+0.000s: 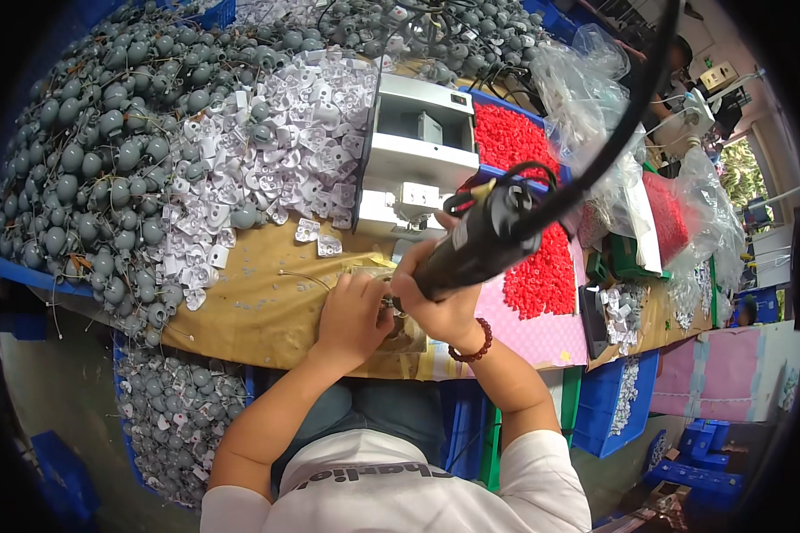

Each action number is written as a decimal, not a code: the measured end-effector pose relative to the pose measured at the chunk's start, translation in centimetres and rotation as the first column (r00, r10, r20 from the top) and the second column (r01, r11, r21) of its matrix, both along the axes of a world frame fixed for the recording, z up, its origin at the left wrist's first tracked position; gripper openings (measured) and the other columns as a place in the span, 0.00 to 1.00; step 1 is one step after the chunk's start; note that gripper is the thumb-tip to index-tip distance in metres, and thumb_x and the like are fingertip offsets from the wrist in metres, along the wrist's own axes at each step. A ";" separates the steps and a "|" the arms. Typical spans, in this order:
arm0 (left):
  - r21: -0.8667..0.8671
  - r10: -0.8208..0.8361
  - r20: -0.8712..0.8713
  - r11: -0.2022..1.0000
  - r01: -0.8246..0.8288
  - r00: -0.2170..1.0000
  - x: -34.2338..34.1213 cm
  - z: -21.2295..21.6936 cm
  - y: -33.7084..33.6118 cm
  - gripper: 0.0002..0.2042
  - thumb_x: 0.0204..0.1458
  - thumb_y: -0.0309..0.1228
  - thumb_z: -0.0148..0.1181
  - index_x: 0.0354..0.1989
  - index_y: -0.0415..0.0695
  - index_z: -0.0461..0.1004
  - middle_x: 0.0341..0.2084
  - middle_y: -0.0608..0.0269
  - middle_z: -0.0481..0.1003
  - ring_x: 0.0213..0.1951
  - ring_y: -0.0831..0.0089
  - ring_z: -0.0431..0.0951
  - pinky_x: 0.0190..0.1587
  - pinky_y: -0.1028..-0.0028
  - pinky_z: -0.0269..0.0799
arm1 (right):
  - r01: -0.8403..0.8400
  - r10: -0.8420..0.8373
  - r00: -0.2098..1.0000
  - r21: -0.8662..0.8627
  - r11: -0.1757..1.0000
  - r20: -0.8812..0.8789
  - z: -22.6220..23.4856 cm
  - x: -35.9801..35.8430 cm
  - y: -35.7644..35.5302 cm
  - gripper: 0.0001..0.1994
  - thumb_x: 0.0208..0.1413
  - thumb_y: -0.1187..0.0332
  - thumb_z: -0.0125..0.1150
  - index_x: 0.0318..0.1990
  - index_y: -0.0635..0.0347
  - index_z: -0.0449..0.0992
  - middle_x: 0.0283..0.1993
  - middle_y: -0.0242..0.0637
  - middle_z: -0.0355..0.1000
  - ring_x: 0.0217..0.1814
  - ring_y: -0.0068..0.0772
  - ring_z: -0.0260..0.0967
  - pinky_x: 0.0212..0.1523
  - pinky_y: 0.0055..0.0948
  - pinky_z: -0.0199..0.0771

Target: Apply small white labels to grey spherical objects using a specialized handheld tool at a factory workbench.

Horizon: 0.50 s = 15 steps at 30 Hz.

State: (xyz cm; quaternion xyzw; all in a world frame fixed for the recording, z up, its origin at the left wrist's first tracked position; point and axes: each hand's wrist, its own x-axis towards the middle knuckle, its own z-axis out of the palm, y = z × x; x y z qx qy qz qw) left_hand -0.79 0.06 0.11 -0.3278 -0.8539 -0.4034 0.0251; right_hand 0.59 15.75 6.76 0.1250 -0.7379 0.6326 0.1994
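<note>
My right hand point(436, 306), with a dark red bead bracelet point(473, 343) on the wrist, is closed round a black electric screwdriver point(484, 238). The tool is tilted, and a thick black cable point(609, 155) runs from its upper end. My left hand point(354, 313) rests low on the worktop beside the tool's tip, fingers bent and pressed together. Some small dark piece shows between the hands, mostly hidden by fingers, and I cannot tell its kind. A thin wire point(307, 276) sticks out to the left of my left fingers.
Grey round lamp-holder-like parts with wires point(107, 169) heap at the left, beside white plastic pieces point(284, 133). A white metal box point(422, 133) stands ahead. Small red parts point(538, 275) lie right on a pink sheet point(507, 342). Below the edge sits a bin of grey parts point(182, 409).
</note>
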 end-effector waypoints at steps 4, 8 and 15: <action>0.033 -0.021 0.004 0.999 0.021 1.000 -0.3 0.0 0.0 0.19 0.40 0.24 0.67 0.44 0.47 0.73 0.38 0.58 0.72 0.43 0.52 0.71 0.43 0.57 0.71 | -0.098 0.094 0.992 0.042 0.994 0.088 -2.5 1.6 0.7 0.17 0.55 0.81 0.59 0.50 0.66 0.62 0.34 0.33 0.70 0.34 0.21 0.69 0.38 0.23 0.71; 0.046 0.006 0.011 0.999 -0.007 1.000 -0.1 -0.1 -0.2 0.19 0.40 0.24 0.67 0.43 0.48 0.72 0.38 0.57 0.71 0.42 0.52 0.71 0.43 0.57 0.71 | -0.111 0.105 0.986 0.037 0.993 0.133 -2.0 2.0 0.3 0.13 0.56 0.80 0.58 0.45 0.64 0.63 0.33 0.35 0.70 0.34 0.22 0.69 0.37 0.24 0.71; 0.060 0.028 0.009 0.998 -0.029 1.000 0.3 -0.4 -0.1 0.20 0.40 0.23 0.67 0.44 0.48 0.72 0.38 0.58 0.71 0.42 0.52 0.71 0.44 0.57 0.71 | -0.055 0.058 0.995 -0.037 0.998 0.078 -2.4 2.2 -0.8 0.10 0.55 0.80 0.59 0.43 0.65 0.66 0.31 0.35 0.70 0.32 0.24 0.70 0.35 0.25 0.72</action>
